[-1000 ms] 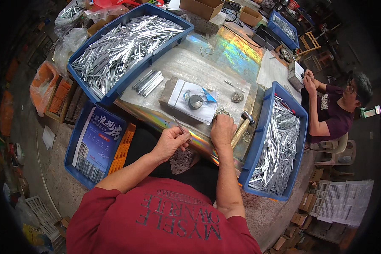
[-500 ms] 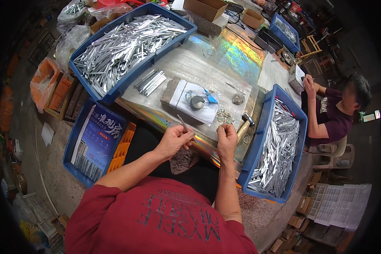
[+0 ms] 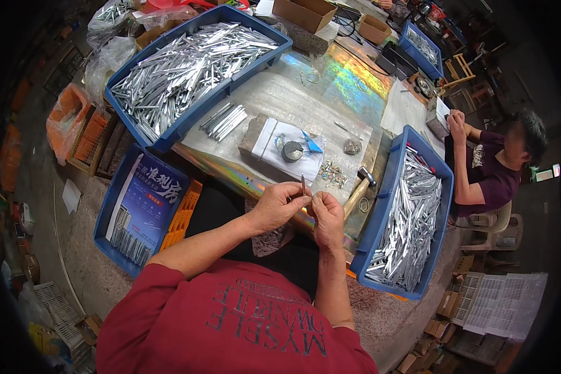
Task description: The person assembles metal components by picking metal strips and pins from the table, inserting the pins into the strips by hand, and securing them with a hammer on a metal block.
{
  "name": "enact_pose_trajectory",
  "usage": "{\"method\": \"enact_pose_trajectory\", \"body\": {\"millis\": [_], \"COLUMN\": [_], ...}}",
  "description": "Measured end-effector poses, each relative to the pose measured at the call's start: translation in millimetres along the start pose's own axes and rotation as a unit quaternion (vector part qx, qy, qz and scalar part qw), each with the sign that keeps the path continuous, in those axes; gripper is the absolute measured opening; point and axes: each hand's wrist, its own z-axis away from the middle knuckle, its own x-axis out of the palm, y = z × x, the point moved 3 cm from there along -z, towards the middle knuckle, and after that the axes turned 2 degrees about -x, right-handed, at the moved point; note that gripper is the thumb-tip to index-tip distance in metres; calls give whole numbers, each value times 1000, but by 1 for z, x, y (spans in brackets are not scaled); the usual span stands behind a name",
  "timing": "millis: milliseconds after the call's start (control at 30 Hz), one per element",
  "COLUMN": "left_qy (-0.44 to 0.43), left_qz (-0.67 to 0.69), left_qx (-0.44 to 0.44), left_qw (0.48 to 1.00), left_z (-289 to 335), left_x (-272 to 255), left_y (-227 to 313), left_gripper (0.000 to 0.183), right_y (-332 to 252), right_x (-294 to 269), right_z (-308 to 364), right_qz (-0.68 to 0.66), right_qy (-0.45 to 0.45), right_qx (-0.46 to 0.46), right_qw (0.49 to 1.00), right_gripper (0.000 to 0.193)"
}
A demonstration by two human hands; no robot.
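Observation:
My left hand (image 3: pixel 279 206) pinches a thin metal strip (image 3: pixel 303 182) that points up and away from me. Close against it, my right hand (image 3: pixel 328 217) has thumb and forefinger pressed together near the strip's lower end; anything between those fingertips is too small to make out. Just beyond my hands, a round grey tin (image 3: pixel 292 151) sits on white paper (image 3: pixel 274 138) over a block. To the right of the paper lies a small pile of brassy metal parts (image 3: pixel 333 174). A hammer (image 3: pixel 360 187) with a wooden handle rests beside the right-hand tub.
Blue tubs full of metal strips stand at the far left (image 3: pixel 112 103) and right (image 3: pixel 431 274). A bundle of strips (image 3: pixel 223 121) lies on the table. Another blue tub (image 3: pixel 100 230) with a printed sheet is at lower left. A co-worker (image 3: pixel 489 156) sits at right.
My hands have come together: the left moved right with the strip, which now stands more upright, and the right moved slightly left and toward me.

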Motion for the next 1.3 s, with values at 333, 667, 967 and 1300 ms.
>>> {"method": "enact_pose_trajectory", "body": {"millis": [333,667,967,1300], "left_qy": [1,28,26,32], "left_qz": [-91,-130,-58,-144], "left_qx": [22,71,7,82], "left_qw": [996,989,998,986], "left_z": [-1,2,5,4], "left_x": [-1,2,0,0], "left_y": [-4,-6,-12,-11], "left_gripper": [11,13,13,11], "right_y": [3,5,9,11], "right_x": [-2,-2,0,2], "right_z": [1,3,1,4], "right_qz": [-44,-40,-24,-54], "right_qy": [-22,-11,-18,-5], "right_qx": [81,95,98,129], "right_qw": [996,995,995,990], "right_gripper": [12,13,17,17]}}
